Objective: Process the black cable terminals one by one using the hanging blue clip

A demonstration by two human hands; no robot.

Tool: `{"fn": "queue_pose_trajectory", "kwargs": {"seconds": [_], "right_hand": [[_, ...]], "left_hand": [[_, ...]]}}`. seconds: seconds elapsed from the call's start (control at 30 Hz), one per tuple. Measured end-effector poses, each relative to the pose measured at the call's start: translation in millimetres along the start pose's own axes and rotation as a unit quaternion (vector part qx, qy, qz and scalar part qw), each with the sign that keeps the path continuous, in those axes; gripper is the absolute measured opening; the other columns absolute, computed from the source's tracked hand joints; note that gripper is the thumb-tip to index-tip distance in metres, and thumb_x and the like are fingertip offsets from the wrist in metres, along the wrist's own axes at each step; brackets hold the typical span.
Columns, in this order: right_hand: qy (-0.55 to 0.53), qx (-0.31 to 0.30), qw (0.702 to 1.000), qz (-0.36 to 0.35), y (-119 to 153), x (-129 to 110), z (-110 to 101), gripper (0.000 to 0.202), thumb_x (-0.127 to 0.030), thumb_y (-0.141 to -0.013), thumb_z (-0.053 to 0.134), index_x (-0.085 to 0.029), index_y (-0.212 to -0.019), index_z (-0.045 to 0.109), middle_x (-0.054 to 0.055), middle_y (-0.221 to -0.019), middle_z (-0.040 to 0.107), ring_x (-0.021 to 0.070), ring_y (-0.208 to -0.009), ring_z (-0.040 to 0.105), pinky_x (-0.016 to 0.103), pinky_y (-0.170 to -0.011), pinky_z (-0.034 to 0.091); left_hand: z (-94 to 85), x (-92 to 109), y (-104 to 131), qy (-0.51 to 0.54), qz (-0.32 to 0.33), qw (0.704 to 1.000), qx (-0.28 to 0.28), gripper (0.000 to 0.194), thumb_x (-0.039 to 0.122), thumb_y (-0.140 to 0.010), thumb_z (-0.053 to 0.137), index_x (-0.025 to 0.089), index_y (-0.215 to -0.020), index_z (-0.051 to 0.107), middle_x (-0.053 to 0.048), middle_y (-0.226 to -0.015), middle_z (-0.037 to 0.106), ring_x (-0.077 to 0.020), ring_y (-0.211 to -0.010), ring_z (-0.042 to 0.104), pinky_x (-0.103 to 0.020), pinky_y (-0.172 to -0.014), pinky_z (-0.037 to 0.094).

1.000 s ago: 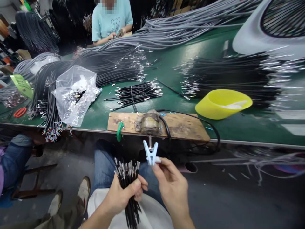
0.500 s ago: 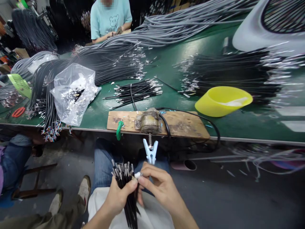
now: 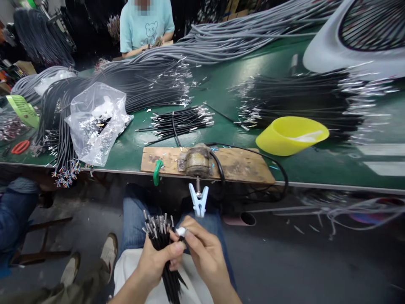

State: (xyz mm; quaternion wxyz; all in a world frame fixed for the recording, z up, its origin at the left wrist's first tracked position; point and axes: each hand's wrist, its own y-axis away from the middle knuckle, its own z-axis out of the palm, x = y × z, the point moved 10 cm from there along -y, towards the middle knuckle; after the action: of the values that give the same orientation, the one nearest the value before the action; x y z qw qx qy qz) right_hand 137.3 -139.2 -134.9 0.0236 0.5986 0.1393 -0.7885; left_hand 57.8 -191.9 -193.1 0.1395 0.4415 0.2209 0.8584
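Black cable bundle (image 3: 160, 239) being gripped in curled left hand (image 3: 155, 258), white piece (image 3: 181, 231) being pinched just beside it by right hand (image 3: 205, 252)

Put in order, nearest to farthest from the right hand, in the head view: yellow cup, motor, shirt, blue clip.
1. Blue clip, just beyond the right hand
2. Motor, on the board
3. Yellow cup, right side of table
4. Shirt, across the table
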Motion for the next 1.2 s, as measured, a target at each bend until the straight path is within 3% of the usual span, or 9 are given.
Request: {"fn": "queue_pose_trajectory", "kwargs": {"seconds": [0.17, 0.27, 0.4, 0.57, 0.7, 0.77, 0.87, 1.03, 1.2], "right_hand": [[-0.111, -0.001, 0.987, 0.113, 3.5, 27.0, -3.1, 0.029, -0.044, -0.077, 0.06, -0.018, -0.066, 0.065, 0.001, -0.06, 0.05, 0.0136, -0.055, 0.047, 0.025, -0.049, 0.039], [-0.074, 0.005, 0.992, 0.104, -2.2, 15.6, -9.4, 0.028, -0.045, -0.069, 0.068, -0.018, -0.077, 0.067, 0.003, -0.068, 0.055, 0.0147, -0.059, 0.051, 0.025, -0.051, 0.042], [-0.031, -0.039, 0.996, 0.077, -10.5, -1.4, -2.1, 0.024, -0.038, -0.077, 0.063, -0.018, -0.064, 0.061, 0.001, -0.06, 0.051, 0.013, -0.054, 0.049, 0.023, -0.049, 0.041], [0.047, 0.046, 0.997, -0.039, -8.2, -28.3, -8.5, 0.019, -0.024, -0.083, 0.055, -0.019, -0.064, 0.053, -0.001, -0.06, 0.048, 0.0129, -0.054, 0.047, 0.022, -0.048, 0.04], [0.201, 0.107, 0.961, -0.154, -0.8, -58.5, -16.5, 0.016, -0.009, -0.079, 0.054, -0.02, -0.068, 0.056, 0.001, -0.062, 0.051, 0.0149, -0.061, 0.047, 0.025, -0.057, 0.04], [0.144, 0.036, 0.983, -0.104, -8.2, -47.0, -12.4, 0.015, -0.018, -0.082, 0.055, -0.02, -0.067, 0.057, 0.002, -0.062, 0.052, 0.0152, -0.061, 0.047, 0.026, -0.056, 0.04], [-0.095, -0.077, 0.991, 0.058, -14.3, -13.0, 0.7, 0.031, -0.045, -0.077, 0.061, -0.019, -0.06, 0.056, 0.0, -0.058, 0.046, 0.0139, -0.055, 0.044, 0.025, -0.051, 0.038], [-0.241, -0.068, 0.93, 0.267, -6.5, 35.4, 4.5, 0.04, -0.049, -0.053, 0.078, -0.015, -0.056, 0.057, -0.002, -0.056, 0.042, 0.0092, -0.052, 0.038, 0.021, -0.048, 0.03], [-0.22, -0.063, 0.933, 0.278, -21.5, 37.8, -11.2, 0.039, -0.043, -0.043, 0.083, -0.014, -0.049, 0.058, -0.005, -0.046, 0.041, 0.0064, -0.044, 0.031, 0.021, -0.043, 0.024]], "left_hand": [[0.3, -2.4, 1.6, -0.001, -0.02, 1.0, -0.003, 0.043, 0.041, -0.057, 0.078, 0.013, -0.071, 0.048, 0.003, -0.055, 0.05, -0.0007, -0.035, 0.036, -0.017, -0.035, 0.024], [-0.8, -1.4, 2.3, -0.009, -0.034, 0.999, -0.004, 0.039, 0.039, -0.06, 0.077, 0.012, -0.072, 0.051, 0.003, -0.054, 0.049, 0.0006, -0.034, 0.033, -0.016, -0.034, 0.021], [3.0, 1.5, 1.9, -0.022, -0.053, 0.998, -0.022, 0.036, 0.039, -0.063, 0.074, 0.01, -0.067, 0.055, 0.007, -0.045, 0.038, 0.0013, -0.032, 0.025, -0.016, -0.033, 0.016], [11.3, 1.4, -1.5, -0.035, -0.04, 0.998, -0.026, 0.041, 0.047, -0.061, 0.073, 0.013, -0.068, 0.052, 0.008, -0.045, 0.035, -0.0004, -0.034, 0.026, -0.017, -0.034, 0.02], [12.0, 6.3, -5.2, -0.066, -0.001, 0.998, -0.007, 0.044, 0.054, -0.065, 0.068, 0.016, -0.073, 0.047, 0.008, -0.051, 0.036, -0.0008, -0.037, 0.028, -0.017, -0.037, 0.023], [16.3, 11.9, -6.4, -0.1, 0.009, 0.995, -0.027, 0.045, 0.056, -0.065, 0.066, 0.015, -0.071, 0.048, 0.007, -0.049, 0.037, -0.0011, -0.036, 0.027, -0.017, -0.036, 0.022], [25.7, 31.3, -6.4, -0.165, 0.045, 0.983, -0.066, 0.047, 0.056, -0.06, 0.07, 0.012, -0.06, 0.053, 0.003, -0.049, 0.041, -0.0048, -0.041, 0.036, -0.021, -0.041, 0.031], [38.6, 73.9, -3.9, -0.272, 0.146, 0.949, -0.069, 0.033, 0.043, -0.06, 0.076, 0.012, -0.061, 0.065, -0.004, -0.065, 0.056, -0.014, -0.064, 0.051, -0.026, -0.063, 0.04], [50.2, 85.1, -0.3, -0.346, 0.205, 0.914, -0.064, 0.024, 0.036, -0.066, 0.074, 0.013, -0.062, 0.07, -0.005, -0.063, 0.059, -0.0145, -0.062, 0.051, -0.026, -0.062, 0.04]]}}
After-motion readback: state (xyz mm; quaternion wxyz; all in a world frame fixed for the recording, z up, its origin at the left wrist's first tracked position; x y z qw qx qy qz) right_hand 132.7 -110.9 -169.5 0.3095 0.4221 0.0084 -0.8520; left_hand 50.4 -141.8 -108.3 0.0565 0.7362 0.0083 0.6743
